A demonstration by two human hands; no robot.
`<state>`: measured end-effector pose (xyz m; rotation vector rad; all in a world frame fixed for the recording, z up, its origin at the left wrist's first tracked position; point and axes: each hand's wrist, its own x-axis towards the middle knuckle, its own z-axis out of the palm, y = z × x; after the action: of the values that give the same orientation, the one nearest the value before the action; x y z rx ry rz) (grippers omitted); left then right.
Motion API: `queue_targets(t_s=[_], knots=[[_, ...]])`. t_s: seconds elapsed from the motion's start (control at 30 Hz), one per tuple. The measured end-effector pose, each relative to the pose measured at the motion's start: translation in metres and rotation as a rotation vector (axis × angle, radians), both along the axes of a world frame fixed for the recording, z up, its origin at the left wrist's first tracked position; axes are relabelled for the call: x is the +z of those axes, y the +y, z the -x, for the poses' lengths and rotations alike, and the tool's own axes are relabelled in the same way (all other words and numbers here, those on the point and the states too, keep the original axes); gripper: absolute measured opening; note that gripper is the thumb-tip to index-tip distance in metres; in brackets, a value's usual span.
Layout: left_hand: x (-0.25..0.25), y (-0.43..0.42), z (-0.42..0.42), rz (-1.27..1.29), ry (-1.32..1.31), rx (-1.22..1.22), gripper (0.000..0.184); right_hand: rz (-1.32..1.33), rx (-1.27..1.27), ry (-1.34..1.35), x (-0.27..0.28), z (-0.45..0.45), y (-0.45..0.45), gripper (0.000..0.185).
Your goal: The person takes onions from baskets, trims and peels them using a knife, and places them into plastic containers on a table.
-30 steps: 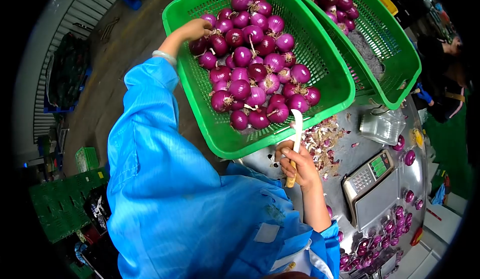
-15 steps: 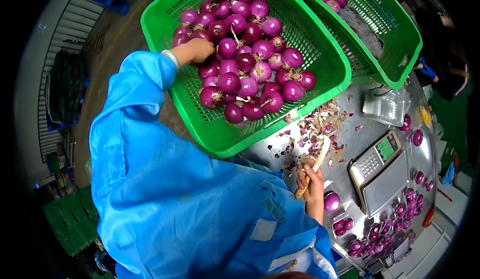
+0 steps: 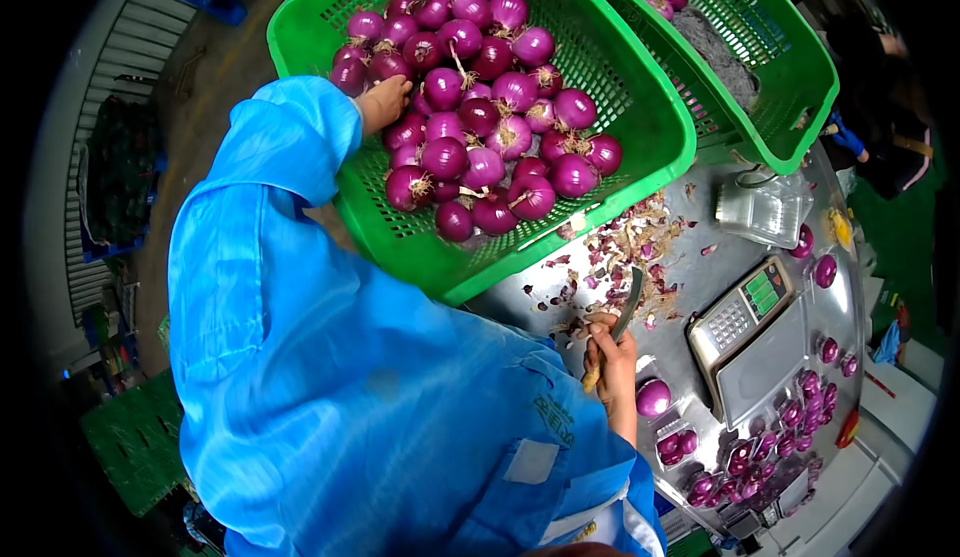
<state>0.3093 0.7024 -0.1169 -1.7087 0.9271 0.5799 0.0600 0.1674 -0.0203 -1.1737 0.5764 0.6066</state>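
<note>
My left hand reaches into the green basket, at the left side of a heap of red onions. Its fingers are curled down beside the onions, and whatever lies beneath them is hidden. In my right hand is a knife with a curved blade and a yellowish handle. The blade points up and away, over loose onion skins on the metal table. One red onion rests just right of that hand.
A second green basket with more onions stands at the upper right. On the table are a digital scale, clear plastic trays and several packed onions. Another person's blue-gloved hand shows at the far right.
My left hand has drawn back slightly toward the left side of the onion heap. My right hand has turned the knife, so its blade now looks dark rather than bright. The view has shifted slightly.
</note>
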Motion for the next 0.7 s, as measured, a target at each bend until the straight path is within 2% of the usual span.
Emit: queue_targets(t_s=[0.13,0.23,0.37,0.7], knots=[[0.008,-0.004,0.000,-0.011,0.008,-0.086,0.027,0.013,0.032,-0.002,-0.005,0.002,-0.001,0.019],[0.006,-0.002,-0.006,0.038,0.035,-0.048,0.024,0.032,0.057,-0.013,-0.006,0.001,0.000,0.017],[0.010,0.004,-0.006,0.143,0.030,-0.117,0.023,0.078,0.078,-0.032,-0.005,0.002,0.003,0.016],[0.019,0.000,-0.009,0.147,0.072,-0.066,0.022,0.107,0.117,-0.053,-0.009,0.008,0.000,0.020]])
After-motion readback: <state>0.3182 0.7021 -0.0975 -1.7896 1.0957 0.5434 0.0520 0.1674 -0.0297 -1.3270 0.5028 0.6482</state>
